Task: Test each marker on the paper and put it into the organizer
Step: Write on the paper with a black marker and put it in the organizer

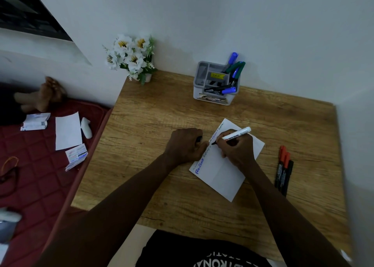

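Note:
A white sheet of paper lies on the wooden desk, with blue and dark scribbled words along its left edge. My right hand holds a white whiteboard marker with its black tip touching the paper near the upper left edge. My left hand rests on the paper's left edge, fingers curled around a small black cap. A grey organizer stands at the back of the desk with several blue, green and black markers inside. Three red-and-black markers lie to the right of the paper.
A pot of white artificial flowers stands in the desk's back left corner against the wall. Left of the desk is a dark red mattress with papers, small booklets and another person's feet.

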{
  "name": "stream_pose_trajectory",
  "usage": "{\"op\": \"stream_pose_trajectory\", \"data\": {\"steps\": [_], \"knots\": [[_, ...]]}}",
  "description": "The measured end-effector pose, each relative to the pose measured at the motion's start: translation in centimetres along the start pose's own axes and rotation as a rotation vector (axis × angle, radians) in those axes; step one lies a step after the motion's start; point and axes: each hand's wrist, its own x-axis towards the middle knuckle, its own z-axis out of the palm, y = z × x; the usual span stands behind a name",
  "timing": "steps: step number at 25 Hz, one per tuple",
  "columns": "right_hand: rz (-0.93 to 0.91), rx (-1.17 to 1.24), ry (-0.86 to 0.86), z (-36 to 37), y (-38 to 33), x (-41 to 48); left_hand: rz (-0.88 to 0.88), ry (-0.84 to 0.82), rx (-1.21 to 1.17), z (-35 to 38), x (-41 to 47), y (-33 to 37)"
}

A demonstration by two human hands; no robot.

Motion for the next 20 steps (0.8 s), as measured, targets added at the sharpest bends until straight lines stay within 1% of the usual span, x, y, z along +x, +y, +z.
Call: {"op": "stream_pose_trajectory", "data": {"steps": [4, 11, 15, 18, 20], "knots": [[-0.046, -0.054, 0.010, 0.24, 0.38, 0.15, -0.005, -0.008, 0.001, -0.03, 0.02, -0.02], [-0.050, -0.075, 0.021, 0.28, 0.19, 0.12, 0.002, -0.007, -0.032, -0.01, 0.02, -0.06], [-0.013, -0.027, 0.047, 0.30, -0.09, 0.11, 0.008, -0.003, -0.039, -0.04, 0.02, -0.05], [0.002, -0.029, 0.033, 0.20, -0.16, 0.13, 0.013, -0.004, -0.024, -0.10, 0.08, -0.06], [0.020, -0.032, 0.062, 0.19, -0.40, 0.16, 0.014, -0.011, -0.016, -0.04, 0.09, -0.07]]}}
